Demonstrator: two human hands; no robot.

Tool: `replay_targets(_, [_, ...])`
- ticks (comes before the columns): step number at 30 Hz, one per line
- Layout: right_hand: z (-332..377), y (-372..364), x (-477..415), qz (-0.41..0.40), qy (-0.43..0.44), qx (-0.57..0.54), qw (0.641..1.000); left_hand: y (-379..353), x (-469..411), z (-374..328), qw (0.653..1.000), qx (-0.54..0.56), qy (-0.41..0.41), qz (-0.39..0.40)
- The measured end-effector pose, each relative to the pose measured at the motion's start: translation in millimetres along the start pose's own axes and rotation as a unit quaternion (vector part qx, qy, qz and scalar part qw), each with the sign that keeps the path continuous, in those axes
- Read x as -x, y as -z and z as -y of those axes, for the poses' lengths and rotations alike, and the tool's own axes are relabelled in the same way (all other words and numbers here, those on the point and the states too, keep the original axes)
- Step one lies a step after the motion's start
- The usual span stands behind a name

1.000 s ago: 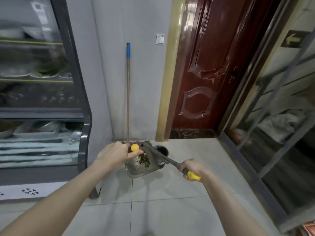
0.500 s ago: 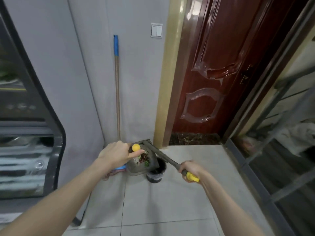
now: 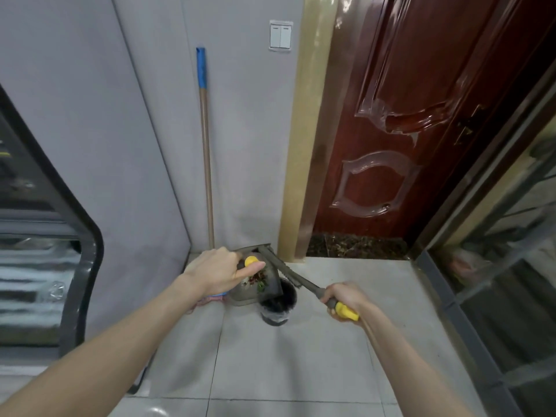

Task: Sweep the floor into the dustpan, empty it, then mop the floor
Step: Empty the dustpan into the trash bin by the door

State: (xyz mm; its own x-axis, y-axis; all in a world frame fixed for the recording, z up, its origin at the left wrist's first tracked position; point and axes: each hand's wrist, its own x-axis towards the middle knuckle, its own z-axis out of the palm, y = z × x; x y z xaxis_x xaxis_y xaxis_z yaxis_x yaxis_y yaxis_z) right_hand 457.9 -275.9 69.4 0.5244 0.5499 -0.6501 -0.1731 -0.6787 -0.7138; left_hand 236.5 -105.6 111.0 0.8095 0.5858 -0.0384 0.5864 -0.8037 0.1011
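The left hand (image 3: 216, 270) is grasping a yellow-capped handle (image 3: 251, 261). Its fingers (image 3: 233, 260) are curling round the dark shaft just behind the cap, and the thumb is lying along the underside. The right hand (image 3: 346, 296) is clenching round the grip of a long dark handle (image 3: 294, 276), with the yellow end of the grip protruding below the palm. This handle is running up and to the left, ending at the rear edge of the dustpan (image 3: 245, 297). The dustpan is hanging tilted between the two hands, directly beside the left fingers and apart from the right fingers. It is carrying red and green debris (image 3: 259, 279). A black bin (image 3: 278, 308) is standing on the tiled floor (image 3: 301, 362) under the lower right edge of the dustpan; whether the two are touching cannot be determined. A mop (image 3: 206, 145) is leaning upright against the grey wall (image 3: 246, 145) behind the dustpan, with its head lying on the floor beside the left wrist. A dark red door (image 3: 406, 145) is standing to the right.
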Motion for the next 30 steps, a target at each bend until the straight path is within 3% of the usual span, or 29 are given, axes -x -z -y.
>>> replay_targets(18, [-55.3, 102.2, -34.7, 0.062, -0.005, -0.056, 0.997, 1.7, -34.0, -144.4, 0.996, -0.033, 0.029, 0.082])
replay_targets(24, [-62.4, 122.3, -36.8, 0.076, -0.003, -0.049, 0.996, -13.6, -39.2, -170.2, 0.989, -0.118, -0.045, 0.083])
replay_targets(30, [-68.1, 134.0, -36.3, 0.080, -0.015, -0.049, 0.995, -19.5, -41.7, -186.1, 0.982, -0.158, -0.066, 0.084])
